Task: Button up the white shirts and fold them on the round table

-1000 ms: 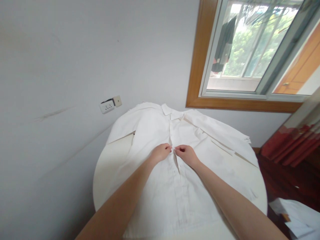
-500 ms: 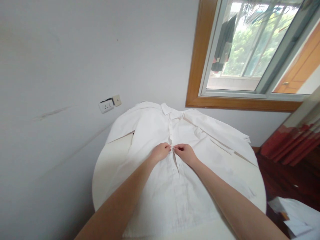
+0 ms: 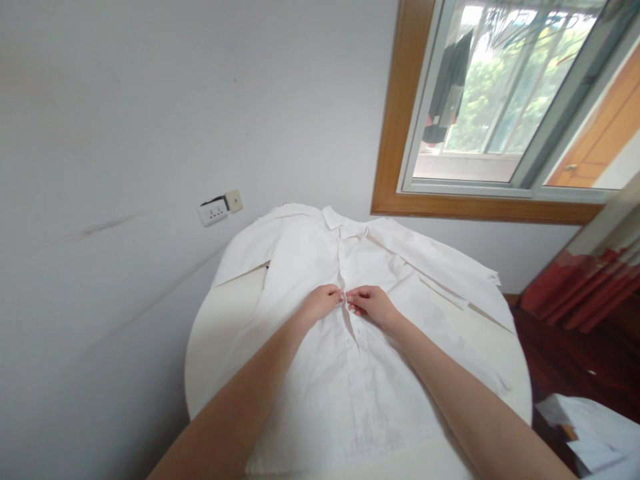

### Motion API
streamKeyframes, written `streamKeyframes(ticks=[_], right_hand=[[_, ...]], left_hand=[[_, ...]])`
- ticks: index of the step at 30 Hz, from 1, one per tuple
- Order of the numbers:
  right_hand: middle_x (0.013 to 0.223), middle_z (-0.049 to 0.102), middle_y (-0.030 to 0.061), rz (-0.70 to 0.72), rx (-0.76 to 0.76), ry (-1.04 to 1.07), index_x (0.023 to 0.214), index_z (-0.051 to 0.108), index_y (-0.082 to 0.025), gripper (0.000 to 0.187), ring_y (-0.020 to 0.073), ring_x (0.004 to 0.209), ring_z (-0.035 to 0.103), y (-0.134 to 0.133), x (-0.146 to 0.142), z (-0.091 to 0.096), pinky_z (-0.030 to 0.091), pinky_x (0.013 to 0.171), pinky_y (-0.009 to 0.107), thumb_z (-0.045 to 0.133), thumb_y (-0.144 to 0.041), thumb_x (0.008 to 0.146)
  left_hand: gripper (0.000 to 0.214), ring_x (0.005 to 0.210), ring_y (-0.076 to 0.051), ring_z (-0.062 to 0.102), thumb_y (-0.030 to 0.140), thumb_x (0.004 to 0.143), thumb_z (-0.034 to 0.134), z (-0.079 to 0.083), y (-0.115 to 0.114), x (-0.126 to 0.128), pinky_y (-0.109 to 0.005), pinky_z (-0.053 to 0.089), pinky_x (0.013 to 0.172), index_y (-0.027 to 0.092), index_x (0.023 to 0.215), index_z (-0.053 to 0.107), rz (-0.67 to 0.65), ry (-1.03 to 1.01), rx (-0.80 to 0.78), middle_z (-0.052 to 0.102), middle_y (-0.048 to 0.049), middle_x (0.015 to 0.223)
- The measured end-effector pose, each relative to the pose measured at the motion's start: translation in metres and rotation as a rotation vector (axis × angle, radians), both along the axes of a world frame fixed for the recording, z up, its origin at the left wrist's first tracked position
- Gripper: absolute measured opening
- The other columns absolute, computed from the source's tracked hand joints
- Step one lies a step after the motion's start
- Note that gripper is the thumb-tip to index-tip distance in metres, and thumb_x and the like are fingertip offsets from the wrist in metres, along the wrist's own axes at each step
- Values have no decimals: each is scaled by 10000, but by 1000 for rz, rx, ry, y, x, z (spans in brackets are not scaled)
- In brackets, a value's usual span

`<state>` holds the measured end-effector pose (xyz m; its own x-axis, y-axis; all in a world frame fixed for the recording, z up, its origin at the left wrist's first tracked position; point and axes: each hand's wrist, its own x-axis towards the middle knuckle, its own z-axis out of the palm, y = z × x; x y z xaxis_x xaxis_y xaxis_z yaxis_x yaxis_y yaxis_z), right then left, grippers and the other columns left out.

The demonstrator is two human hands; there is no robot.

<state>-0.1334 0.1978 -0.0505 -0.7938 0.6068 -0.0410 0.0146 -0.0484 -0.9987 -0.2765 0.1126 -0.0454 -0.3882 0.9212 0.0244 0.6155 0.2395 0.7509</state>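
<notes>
A white long-sleeved shirt (image 3: 300, 267) lies front side up, its collar toward the wall and its sleeves spread to both sides. At the middle of the front placket, my left hand (image 3: 324, 301) pinches one edge of the opening. Facing it from the other side, my right hand (image 3: 373, 305) pinches the opposite edge, fingertips almost touching those of the left. Above the hands the placket looks joined; just below them a narrow gap shows between the two edges. Any button between my fingers is too small to make out.
The shirt covers much of a round cream table (image 3: 210, 347) standing against the wall. A wall socket (image 3: 214, 212) is at the left, a wood-framed window (image 3: 390, 133) at the right. Red curtain (image 3: 585, 287) hangs beside it. White cloth or paper (image 3: 595, 427) lies low at the right.
My right hand's fingers have shifted slightly and spread a little at the placket edge. The left hand stays almost in place, and the shirt lies as before.
</notes>
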Motion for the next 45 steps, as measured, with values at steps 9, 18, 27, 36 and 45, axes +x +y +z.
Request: streamKeyframes(ticks=[9, 18, 27, 36, 45], right_hand=[[594, 612, 1, -28, 73, 33, 790, 700, -133, 305, 86, 515, 506, -2, -3, -2, 425, 519, 219, 693, -402, 647], [584, 581, -13, -27, 196, 30, 802, 671, -134, 249, 81, 483, 469, -2, -4, -4, 370, 466, 208, 625, -356, 698], [547, 555, -29, -60, 339, -39, 773, 612, -150, 171, 90, 452, 451, -1, -6, -7, 325, 437, 208, 570, -302, 706], [551, 533, -37, -49, 324, -38, 807, 611, -141, 183, 80, 451, 429, -3, -7, -7, 295, 428, 200, 571, -287, 705], [619, 557, -40, 44, 220, 7, 871, 594, -160, 276, 70, 476, 431, 6, -4, -12, 304, 450, 198, 645, -361, 689]], left_hand=[[286, 623, -126, 489, 320, 817, 395, 1, 0, 4, -224, 345, 563, 162, 668, 580, 25, 42, -27, 576, 2, 642], [307, 667, -141, 524, 304, 848, 361, 5, 0, 5, -231, 364, 587, 167, 665, 565, 31, 136, -66, 621, -31, 709], [420, 671, -158, 546, 480, 838, 378, 10, -3, 5, -239, 379, 591, 162, 685, 606, -64, 78, -37, 631, -28, 684], [364, 621, -143, 507, 473, 752, 455, 7, -3, 2, -234, 344, 570, 155, 639, 592, -54, -57, 39, 579, -3, 609], [383, 552, -107, 408, 508, 723, 476, 8, -6, 1, -229, 288, 540, 166, 552, 482, -37, -132, 115, 438, 41, 527]])
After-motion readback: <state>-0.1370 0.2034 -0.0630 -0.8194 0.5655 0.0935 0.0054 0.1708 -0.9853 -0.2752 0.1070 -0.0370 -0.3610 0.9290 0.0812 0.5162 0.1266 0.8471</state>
